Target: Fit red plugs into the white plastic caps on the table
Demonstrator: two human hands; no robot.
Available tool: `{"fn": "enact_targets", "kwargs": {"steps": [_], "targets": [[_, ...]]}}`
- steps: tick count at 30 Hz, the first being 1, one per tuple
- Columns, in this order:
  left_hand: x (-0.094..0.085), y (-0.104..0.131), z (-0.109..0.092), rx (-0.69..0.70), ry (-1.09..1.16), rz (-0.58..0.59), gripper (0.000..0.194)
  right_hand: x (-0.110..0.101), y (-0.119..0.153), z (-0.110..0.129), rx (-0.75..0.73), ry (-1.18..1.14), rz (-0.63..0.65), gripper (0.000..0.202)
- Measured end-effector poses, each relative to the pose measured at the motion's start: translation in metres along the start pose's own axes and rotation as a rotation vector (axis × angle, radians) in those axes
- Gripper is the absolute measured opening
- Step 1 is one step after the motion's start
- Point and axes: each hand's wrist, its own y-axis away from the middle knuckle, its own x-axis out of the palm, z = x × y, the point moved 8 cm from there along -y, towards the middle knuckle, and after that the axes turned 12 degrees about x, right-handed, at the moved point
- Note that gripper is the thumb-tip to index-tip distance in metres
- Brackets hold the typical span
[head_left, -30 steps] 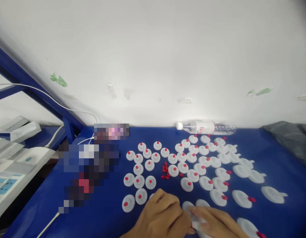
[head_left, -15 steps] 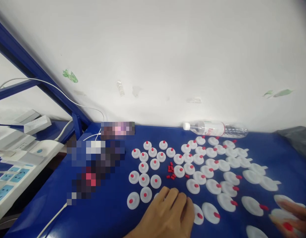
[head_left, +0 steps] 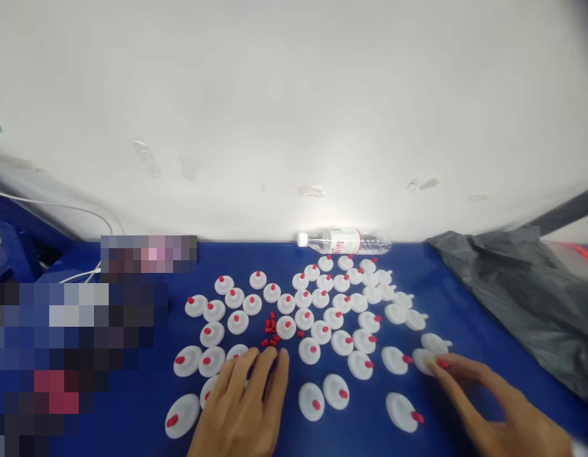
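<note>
Right of the small red plastic tubes, the right hand pinches a red-tipped round white plastic disc — best kept level — the left hand loosely spread beside them.

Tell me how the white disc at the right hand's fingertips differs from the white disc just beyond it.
Stem: the near disc has a red cap on its stem, while the far disc shows a bare white stem.
Contact: the right hand has its fingertips at the near disc; no finger touches the far disc.
Both are white and round, with a stem pointing right.
</note>
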Motion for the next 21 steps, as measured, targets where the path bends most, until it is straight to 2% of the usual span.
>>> {"fn": "enact_targets", "kwargs": {"steps": [2, 3, 5, 7, 9, 11, 13, 15, 18, 21], "targets": [[0.003, 0.002, 0.004, -0.012, -0.041, 0.056, 0.038, 0.002, 0.0, 0.013, 0.018, -0.05, 0.06, 0.053], [0.006, 0.002, 0.006, -0.017, -0.053, 0.087, 0.039, 0.0, 0.0, 0.016, 0.04, -0.066, 0.051, 0.054], [0.011, 0.004, 0.009, -0.019, -0.065, 0.138, 0.04, -0.008, -0.002, 0.017, 0.065, -0.055, -0.016, 0.05], [0.014, 0.005, 0.011, -0.015, -0.071, 0.163, 0.04, -0.013, -0.005, 0.016, 0.009, -0.01, -0.073, 0.046], [0.015, 0.005, 0.012, -0.006, -0.081, 0.171, 0.038, -0.008, -0.006, 0.014, -0.104, 0.018, -0.047, 0.044], [0.014, 0.003, 0.014, -0.009, -0.086, 0.173, 0.038, 0.006, -0.006, 0.011, -0.198, 0.032, 0.039, 0.043], [0.011, 0.0, 0.016, -0.03, -0.069, 0.168, 0.038, 0.017, -0.005, 0.007, -0.241, 0.048, 0.09, 0.044], [0.007, -0.003, 0.018, -0.055, -0.046, 0.132, 0.036, 0.019, -0.004, 0.004, -0.235, 0.065, 0.068, 0.047], [0.002, -0.005, 0.018, -0.049, -0.034, 0.083, 0.036, 0.003, -0.002, 0.007, -0.166, 0.055, -0.05, 0.053], [-0.001, -0.005, 0.016, -0.026, 0.01, 0.048, 0.035, -0.017, 0.004, 0.024, -0.127, -0.008, -0.139, 0.048]]}}
